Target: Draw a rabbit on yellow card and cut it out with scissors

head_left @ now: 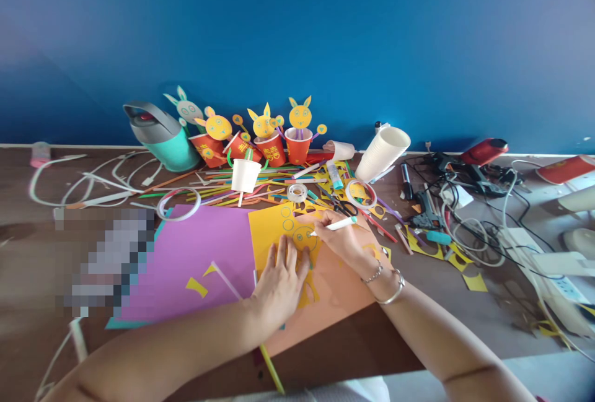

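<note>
My left hand [279, 278] lies flat with fingers spread on a yellow paper sheet [269, 228], pressing it down. My right hand [341, 241] is closed round a white marker pen [337, 225] with a green cap end, its tip touching the yellow sheet where small green circles are drawn. The yellow sheet rests on an orange sheet [334, 303] beside a purple sheet [190, 259].
Red paper cups with yellow bunny faces [267, 135] line the blue wall. Also there: a teal kettle [160, 135], a stack of white cups [383, 151], tape rolls [297, 192], scissors [344, 207], coloured straws, a glue gun [425, 204], cables and a power strip [548, 266] at right.
</note>
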### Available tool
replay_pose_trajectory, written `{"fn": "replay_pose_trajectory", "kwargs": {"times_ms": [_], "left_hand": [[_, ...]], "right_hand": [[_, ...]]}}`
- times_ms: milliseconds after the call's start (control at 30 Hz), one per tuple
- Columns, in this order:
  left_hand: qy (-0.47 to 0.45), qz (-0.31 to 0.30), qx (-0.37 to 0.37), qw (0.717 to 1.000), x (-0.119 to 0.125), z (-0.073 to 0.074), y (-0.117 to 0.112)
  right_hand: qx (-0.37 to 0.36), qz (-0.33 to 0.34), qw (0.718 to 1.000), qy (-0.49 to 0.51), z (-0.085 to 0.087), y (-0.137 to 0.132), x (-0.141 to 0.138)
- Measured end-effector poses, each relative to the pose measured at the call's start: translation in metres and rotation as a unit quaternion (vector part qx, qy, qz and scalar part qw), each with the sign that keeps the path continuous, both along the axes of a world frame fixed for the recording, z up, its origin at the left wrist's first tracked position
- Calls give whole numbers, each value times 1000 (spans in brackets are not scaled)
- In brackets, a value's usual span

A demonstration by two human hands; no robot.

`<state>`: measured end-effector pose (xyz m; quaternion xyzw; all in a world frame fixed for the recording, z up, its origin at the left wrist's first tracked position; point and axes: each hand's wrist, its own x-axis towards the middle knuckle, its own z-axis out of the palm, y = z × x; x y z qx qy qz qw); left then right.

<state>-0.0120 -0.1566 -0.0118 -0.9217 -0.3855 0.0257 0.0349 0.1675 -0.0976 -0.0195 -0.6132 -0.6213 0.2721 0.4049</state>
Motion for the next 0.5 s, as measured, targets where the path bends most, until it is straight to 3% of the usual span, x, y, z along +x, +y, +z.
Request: {"fn": "replay_pose_trajectory", "kwargs": {"times_ms": [500], "left_hand": [[24,-5,14,1000,2,6,1]], "right_hand": [[9,15,1000,19,0,2,-1]]}}
